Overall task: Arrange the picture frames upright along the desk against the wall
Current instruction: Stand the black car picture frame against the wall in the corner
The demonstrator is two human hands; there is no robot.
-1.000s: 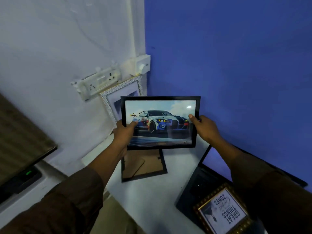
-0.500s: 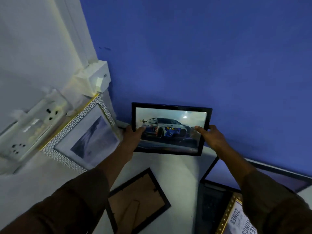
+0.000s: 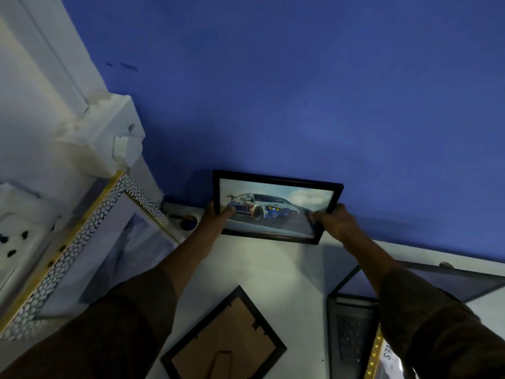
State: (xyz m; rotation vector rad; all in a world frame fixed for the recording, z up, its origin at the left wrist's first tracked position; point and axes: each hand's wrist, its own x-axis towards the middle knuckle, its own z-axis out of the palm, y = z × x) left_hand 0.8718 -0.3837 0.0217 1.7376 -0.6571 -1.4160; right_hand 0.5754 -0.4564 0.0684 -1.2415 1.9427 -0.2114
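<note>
A black frame with a racing-car picture [image 3: 276,206] stands upright at the foot of the blue wall [image 3: 300,91], its lower edge down at the white desk [image 3: 262,272]. My left hand [image 3: 216,217] grips its left side and my right hand [image 3: 332,222] grips its lower right corner. A pebble-patterned frame with a gold edge [image 3: 90,253] leans against the white wall on the left. Another black frame [image 3: 226,340] lies face down on the desk, its brown back and stand showing. A gold-beaded frame with printed text [image 3: 382,356] rests on the laptop at the bottom right.
An open black laptop [image 3: 352,324] sits on the right of the desk, its screen near the blue wall. White socket boxes [image 3: 109,138] are mounted on the left wall above the pebble frame. A small dark round object [image 3: 188,221] lies in the corner.
Both hands have carried the car frame away from me and down to the base of the blue wall. The view has swung right and closer to the corner.
</note>
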